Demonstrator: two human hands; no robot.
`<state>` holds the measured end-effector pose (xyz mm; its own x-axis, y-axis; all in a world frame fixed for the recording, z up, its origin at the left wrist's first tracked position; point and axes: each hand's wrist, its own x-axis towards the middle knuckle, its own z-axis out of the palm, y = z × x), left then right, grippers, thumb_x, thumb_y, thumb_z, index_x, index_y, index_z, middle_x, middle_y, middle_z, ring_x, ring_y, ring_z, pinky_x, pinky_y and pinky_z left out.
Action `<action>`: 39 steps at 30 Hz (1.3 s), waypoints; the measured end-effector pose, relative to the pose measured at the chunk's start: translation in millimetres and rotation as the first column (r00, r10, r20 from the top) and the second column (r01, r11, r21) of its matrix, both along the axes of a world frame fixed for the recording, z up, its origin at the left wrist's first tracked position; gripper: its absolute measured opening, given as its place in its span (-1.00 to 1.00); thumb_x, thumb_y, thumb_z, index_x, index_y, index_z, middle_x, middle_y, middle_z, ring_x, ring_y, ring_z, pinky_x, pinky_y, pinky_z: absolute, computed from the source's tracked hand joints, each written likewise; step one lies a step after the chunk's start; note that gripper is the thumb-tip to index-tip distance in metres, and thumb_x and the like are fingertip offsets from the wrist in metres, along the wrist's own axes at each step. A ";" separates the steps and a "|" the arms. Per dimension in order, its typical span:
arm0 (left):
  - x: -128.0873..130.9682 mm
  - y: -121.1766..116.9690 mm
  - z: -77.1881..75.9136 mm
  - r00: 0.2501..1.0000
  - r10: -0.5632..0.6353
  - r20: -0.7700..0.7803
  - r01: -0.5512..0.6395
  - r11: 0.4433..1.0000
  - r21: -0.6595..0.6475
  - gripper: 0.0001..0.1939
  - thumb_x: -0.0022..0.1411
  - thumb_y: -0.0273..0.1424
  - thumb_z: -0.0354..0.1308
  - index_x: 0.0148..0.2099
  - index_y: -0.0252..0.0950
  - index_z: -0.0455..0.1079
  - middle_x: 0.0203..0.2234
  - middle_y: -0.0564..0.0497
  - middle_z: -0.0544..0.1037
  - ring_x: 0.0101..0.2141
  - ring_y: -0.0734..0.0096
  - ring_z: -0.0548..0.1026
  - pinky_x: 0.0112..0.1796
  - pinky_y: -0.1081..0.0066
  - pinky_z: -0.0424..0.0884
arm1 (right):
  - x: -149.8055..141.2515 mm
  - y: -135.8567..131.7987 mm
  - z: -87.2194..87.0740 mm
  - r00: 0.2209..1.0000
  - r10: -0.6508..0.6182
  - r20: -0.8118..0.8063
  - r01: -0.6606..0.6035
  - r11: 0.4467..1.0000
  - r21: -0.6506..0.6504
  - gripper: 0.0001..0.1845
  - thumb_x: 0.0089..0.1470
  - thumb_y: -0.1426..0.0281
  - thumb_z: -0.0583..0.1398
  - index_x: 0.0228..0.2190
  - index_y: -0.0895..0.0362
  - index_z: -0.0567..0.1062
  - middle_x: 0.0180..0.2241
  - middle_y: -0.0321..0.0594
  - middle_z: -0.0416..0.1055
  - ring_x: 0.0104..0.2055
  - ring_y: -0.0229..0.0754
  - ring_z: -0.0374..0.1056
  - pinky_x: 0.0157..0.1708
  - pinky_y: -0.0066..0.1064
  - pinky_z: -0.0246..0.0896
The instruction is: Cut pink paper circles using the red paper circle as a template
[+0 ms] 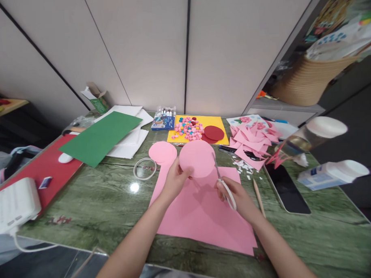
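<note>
My left hand pinches the lower left edge of a pink paper circle, held up over the table. In my right hand is a pair of scissors with white handles, its blades pointing up along the circle's right edge. Whether the blades touch the paper I cannot tell. Beneath both hands lies a large pink paper sheet. Another pink circle, seemingly stacked on others, rests just left of the held one. A white ring, perhaps a tape roll, lies beside it.
Pink paper scraps pile up at the back right, near a phone, a pencil and a white bottle. Small pompom-like balls and red circles lie on yellow paper. Green paper and a white power bank are leftward.
</note>
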<state>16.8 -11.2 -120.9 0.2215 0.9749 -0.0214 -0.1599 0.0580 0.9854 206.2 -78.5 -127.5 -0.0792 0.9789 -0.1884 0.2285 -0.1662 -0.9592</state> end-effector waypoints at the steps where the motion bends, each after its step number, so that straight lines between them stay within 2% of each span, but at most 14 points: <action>1: 0.0 0.1 0.3 1.000 0.007 -0.006 -0.007 1.000 0.007 -0.61 0.03 -0.32 0.18 -0.08 -0.32 0.28 -0.26 -0.03 0.38 -0.34 0.43 0.36 -0.50 0.53 0.37 | -0.2 0.1 0.7 1.000 -0.001 0.006 0.001 1.000 -0.003 -0.69 0.09 0.16 0.09 -0.50 0.13 0.33 -0.61 -0.38 0.21 -0.55 -0.29 0.16 -0.51 -0.45 0.04; 15: -0.8 2.2 -3.3 0.999 0.043 -0.013 -0.042 0.998 0.055 -0.70 0.06 -0.33 0.16 -0.14 -0.33 0.32 -0.34 0.00 0.37 -0.39 0.48 0.33 -0.50 0.54 0.34 | -1.0 0.3 3.2 0.999 0.016 0.048 -0.015 1.000 -0.008 -0.67 0.12 0.19 0.06 -0.56 0.13 0.28 -0.64 -0.40 0.19 -0.58 -0.32 0.11 -0.55 -0.47 0.00; 20: -2.4 2.0 -4.4 1.000 0.009 -0.007 -0.009 0.999 0.044 -0.64 0.09 -0.33 0.13 -0.06 -0.31 0.28 -0.26 -0.03 0.37 -0.31 0.41 0.33 -0.46 0.52 0.34 | -1.1 0.1 4.0 0.998 0.029 0.063 -0.029 1.000 -0.006 -0.65 0.13 0.16 0.05 -0.55 0.14 0.28 -0.64 -0.39 0.20 -0.58 -0.31 0.13 -0.54 -0.46 0.02; 26: -2.8 2.1 -6.6 0.998 -0.060 0.009 0.059 0.998 0.026 -0.67 0.08 -0.32 0.13 -0.09 -0.34 0.28 -0.32 -0.01 0.34 -0.36 0.44 0.31 -0.48 0.51 0.31 | 1.2 -1.2 -1.1 0.999 0.026 0.037 -0.026 1.000 -0.015 -0.66 0.13 0.14 0.04 -0.49 0.14 0.30 -0.61 -0.37 0.23 -0.54 -0.29 0.16 -0.51 -0.45 0.04; 39: -2.8 2.9 -4.5 0.999 0.034 -0.029 -0.032 0.998 0.052 -0.73 0.07 -0.34 0.15 -0.17 -0.33 0.31 -0.36 0.02 0.32 -0.39 0.47 0.30 -0.49 0.54 0.32 | -0.5 0.4 4.2 0.996 0.020 0.085 -0.020 1.000 -0.005 -0.66 0.12 0.17 0.05 -0.55 0.13 0.28 -0.63 -0.39 0.20 -0.56 -0.30 0.14 -0.53 -0.46 0.01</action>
<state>14.0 -8.3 -125.5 0.1893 0.9817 0.0228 -0.1315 0.0024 0.9913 205.8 -78.2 -123.3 -0.0826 0.9764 -0.1993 0.3123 -0.1646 -0.9356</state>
